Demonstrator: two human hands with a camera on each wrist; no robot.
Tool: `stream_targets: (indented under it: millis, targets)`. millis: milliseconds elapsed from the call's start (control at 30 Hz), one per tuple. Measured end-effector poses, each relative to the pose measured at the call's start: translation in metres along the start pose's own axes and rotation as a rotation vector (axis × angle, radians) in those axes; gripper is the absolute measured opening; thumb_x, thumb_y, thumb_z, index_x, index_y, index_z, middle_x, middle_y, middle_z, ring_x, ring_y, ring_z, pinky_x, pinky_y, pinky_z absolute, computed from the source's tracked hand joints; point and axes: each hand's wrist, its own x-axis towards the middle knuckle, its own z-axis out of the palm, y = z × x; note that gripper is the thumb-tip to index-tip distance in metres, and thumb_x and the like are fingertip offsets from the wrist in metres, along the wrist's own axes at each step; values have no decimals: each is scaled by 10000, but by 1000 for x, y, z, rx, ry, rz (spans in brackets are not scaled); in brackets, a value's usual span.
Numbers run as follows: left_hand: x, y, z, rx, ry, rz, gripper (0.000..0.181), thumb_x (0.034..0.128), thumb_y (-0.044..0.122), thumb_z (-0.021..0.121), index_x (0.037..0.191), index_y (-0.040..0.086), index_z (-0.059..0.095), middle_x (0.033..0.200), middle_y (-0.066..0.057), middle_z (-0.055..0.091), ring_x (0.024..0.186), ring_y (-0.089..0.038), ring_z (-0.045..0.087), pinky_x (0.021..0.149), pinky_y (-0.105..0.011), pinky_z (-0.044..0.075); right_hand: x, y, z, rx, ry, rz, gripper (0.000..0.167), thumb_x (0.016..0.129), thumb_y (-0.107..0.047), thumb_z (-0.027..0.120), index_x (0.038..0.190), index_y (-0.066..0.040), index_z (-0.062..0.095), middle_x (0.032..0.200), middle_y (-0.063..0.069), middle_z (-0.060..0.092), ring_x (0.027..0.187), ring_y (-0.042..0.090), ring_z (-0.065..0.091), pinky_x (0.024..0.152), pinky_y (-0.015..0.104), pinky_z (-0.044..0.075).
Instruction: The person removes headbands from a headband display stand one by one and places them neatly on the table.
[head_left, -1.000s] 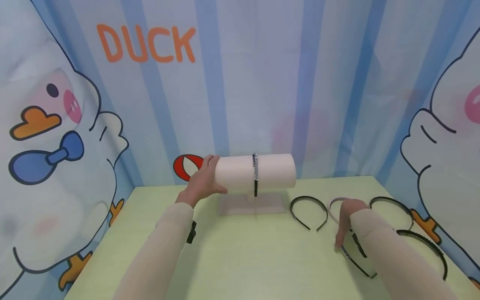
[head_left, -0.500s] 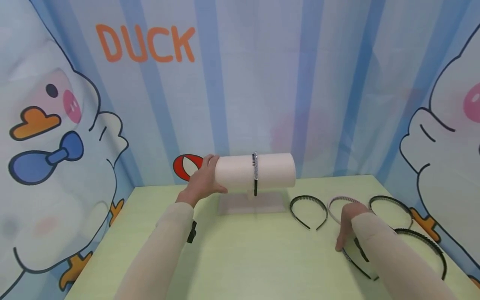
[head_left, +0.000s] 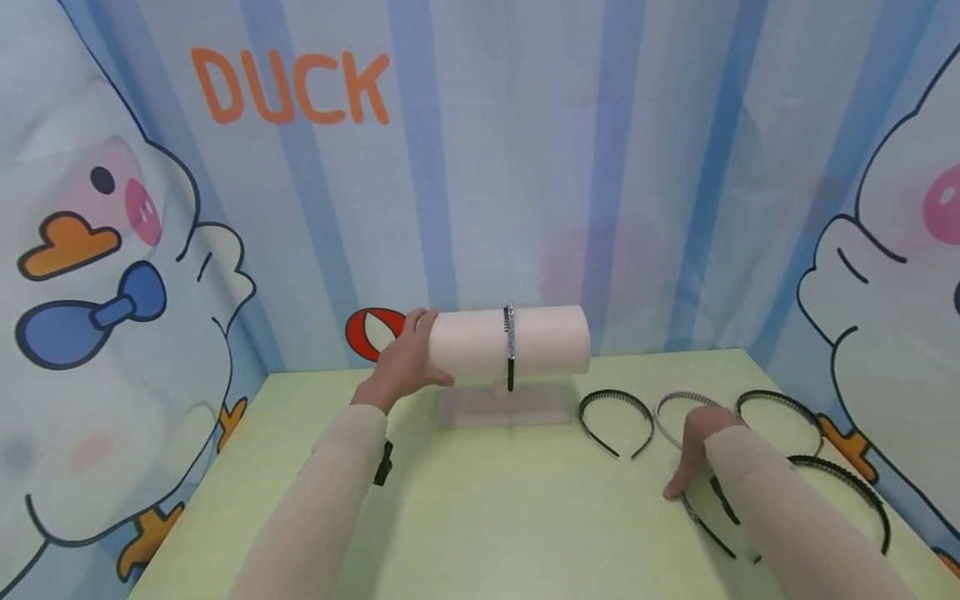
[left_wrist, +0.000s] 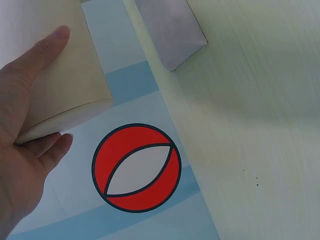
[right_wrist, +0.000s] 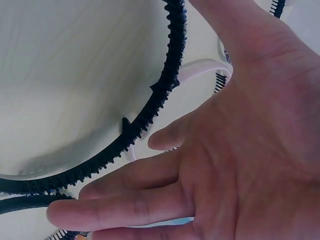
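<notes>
My left hand grips the left end of a headband display stand, a pale padded roll on a flat base. Its thumb lies along the front in the left wrist view, with fingers round the end face. A glittery black headband sits on the roll's middle. My right hand reaches down over another glittery black toothed headband at the right. In the right wrist view its fingers are extended beside that headband's dark toothed arch; the thumb tip is out of view.
Around the right hand lie a black headband, a pink headband, another black headband and a thicker black one. A pale green tabletop spreads in front. Patterned cloth walls the back and sides.
The headband under my right hand has shifted slightly left, and its ends show farther apart. The right fingertips have moved a little left. My left hand and the stand keep their places.
</notes>
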Motion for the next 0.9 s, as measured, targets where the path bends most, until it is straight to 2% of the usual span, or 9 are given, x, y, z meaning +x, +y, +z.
stream_targets:
  millis: [167, 267, 367, 433, 500, 600, 700, 800, 900]
  targets:
    - [1, -1, 0, 5, 2, -7, 1120, 711, 350, 919, 1564, 111, 235, 1565, -135, 247, 1070, -374, 588, 859, -536, 555, 5, 0, -1, 2, -14, 16, 1123, 336, -758, 887, 1030, 87, 636, 1049, 237, 635, 988, 357, 618, 887, 499, 538]
    - [1, -1, 0, 5, -1, -6, 1121, 712, 350, 918, 1566, 106, 234, 1564, -136, 246, 1079, -374, 585, 860, -535, 555, 9, -3, -5, -23, -44, 15, 1049, 425, -764, 866, 1032, 64, 651, 1063, 229, 626, 978, 335, 617, 874, 473, 546]
    - [0, -1, 0, 4, 0, -2, 1121, 712, 345, 920, 1564, 94, 237, 1561, -143, 249, 1082, -376, 585, 858, -537, 556, 15, -6, -15, -54, -53, -38, 962, 585, -773, 797, 1104, 28, 672, 1165, 254, 613, 1023, 363, 619, 846, 479, 548]
    - [0, -1, 0, 5, -1, -8, 1118, 712, 345, 920, 1564, 99, 239, 1560, -136, 252, 1089, -368, 582, 861, -532, 556, 20, -8, -22, -2, -49, -93, 1035, 673, -763, 747, 1311, 36, 583, 1292, 287, 565, 1133, 428, 578, 881, 534, 517]
    - [0, 0, 0, 1, -4, -11, 1117, 711, 341, 920, 1564, 99, 240, 1560, -137, 253, 1097, -369, 577, 862, -534, 555, 24, -10, -28, 91, -23, -172, 1176, 737, -746, 709, 1495, 76, 346, 1449, 343, 414, 1286, 503, 450, 963, 609, 443]
    - [0, 0, 0, -3, -12, -17, 1116, 712, 343, 919, 1564, 107, 238, 1561, -130, 252, 1112, -363, 569, 868, -531, 554, 28, -15, -37, 292, 49, -306, 1329, 776, -698, 715, 1545, 109, -11, 1565, 374, 144, 1418, 553, 181, 1054, 704, 280]
    - [1, 0, 0, -5, -12, -16, 1119, 709, 343, 921, 1563, 106, 237, 1562, -130, 250, 1112, -368, 569, 866, -535, 554, 31, -22, -45, 452, 154, -433, 1296, 810, -640, 728, 1559, 62, -64, 1594, 353, 19, 1448, 539, 79, 1093, 707, 206]
    - [1, -1, 1, -4, -7, -18, 1122, 705, 345, 923, 1564, 112, 240, 1563, -123, 250, 1112, -361, 568, 868, -534, 553, 32, -32, -51, 578, 243, -503, 1241, 842, -578, 735, 1577, 2, -79, 1618, 301, 17, 1457, 514, 118, 1095, 695, 232]
    - [1, -1, 1, -12, -4, -14, 1115, 703, 334, 926, 1559, 114, 247, 1558, -126, 259, 1132, -362, 556, 868, -541, 552, 34, -42, -57, 647, 321, -535, 1214, 853, -546, 741, 1588, -35, -78, 1625, 276, 48, 1446, 492, 195, 1081, 678, 287]
